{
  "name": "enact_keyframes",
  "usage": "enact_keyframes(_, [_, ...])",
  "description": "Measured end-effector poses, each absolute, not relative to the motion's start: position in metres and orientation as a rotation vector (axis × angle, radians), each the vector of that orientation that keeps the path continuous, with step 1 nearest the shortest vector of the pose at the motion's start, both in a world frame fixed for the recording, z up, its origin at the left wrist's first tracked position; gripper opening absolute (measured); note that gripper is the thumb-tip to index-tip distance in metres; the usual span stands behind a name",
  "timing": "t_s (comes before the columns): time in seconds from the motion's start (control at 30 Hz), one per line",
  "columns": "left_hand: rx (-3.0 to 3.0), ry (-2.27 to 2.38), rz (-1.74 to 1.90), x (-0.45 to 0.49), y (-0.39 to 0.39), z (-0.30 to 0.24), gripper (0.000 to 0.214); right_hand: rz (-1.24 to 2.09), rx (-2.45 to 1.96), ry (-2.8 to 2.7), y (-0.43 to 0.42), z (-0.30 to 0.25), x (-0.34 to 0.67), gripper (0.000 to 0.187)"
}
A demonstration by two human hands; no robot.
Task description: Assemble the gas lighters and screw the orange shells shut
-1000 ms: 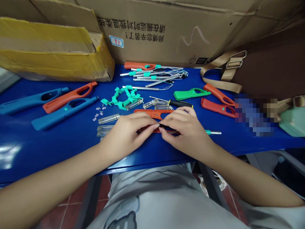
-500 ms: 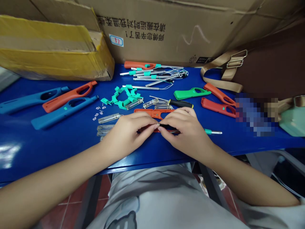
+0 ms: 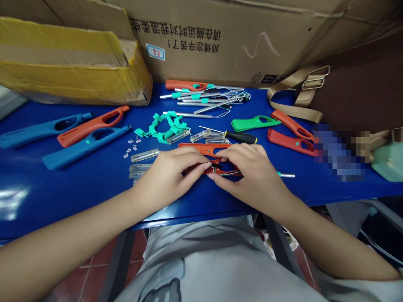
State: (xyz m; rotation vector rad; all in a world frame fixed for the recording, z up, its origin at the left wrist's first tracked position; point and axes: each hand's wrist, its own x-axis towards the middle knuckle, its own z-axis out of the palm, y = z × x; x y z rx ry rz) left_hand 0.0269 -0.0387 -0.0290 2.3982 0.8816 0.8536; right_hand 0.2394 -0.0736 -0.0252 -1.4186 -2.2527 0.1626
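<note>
In front of me lies a red lighter casing half (image 3: 227, 171), with thin wires running along its inside. My left hand (image 3: 176, 170) covers its left end. Thumb and forefinger of that hand are pinched together at a small black part (image 3: 215, 166) at the casing. My right hand (image 3: 253, 167) arches over the right end, its thumb and forefinger apart with a gap between them. A metal tube with a teal collar (image 3: 287, 175) sticks out beyond the right hand. Just behind my fingers rests an orange-red casing half (image 3: 201, 147), partly hidden by both hands.
Clear fluid tanks (image 3: 145, 155), teal clips (image 3: 163, 128) and a screwdriver (image 3: 241, 136) lie close by. Metal tubes with wires (image 3: 208, 102) are piled behind. Blue casings (image 3: 85, 149) lie left, red (image 3: 291, 141) and green ones (image 3: 252, 123) right. Cardboard (image 3: 189, 25) stands at the back.
My right thumb and forefinger have parted and drawn back from the left fingertips, showing the wires in the red casing. My left hand keeps its pinch.
</note>
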Motion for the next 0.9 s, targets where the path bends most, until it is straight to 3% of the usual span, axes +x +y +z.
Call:
enact_keyframes(0.37, [2.379,0.881,0.822,0.026,-0.039,-0.029,0.012,0.381,-1.396,-2.212,-0.075,-0.030,0.246,0.006])
enact_keyframes(0.9, [2.345,0.939,0.835,0.026,-0.041,-0.027,0.013,0.427,-1.425,-2.135,-0.077,-0.025,0.255,0.014])
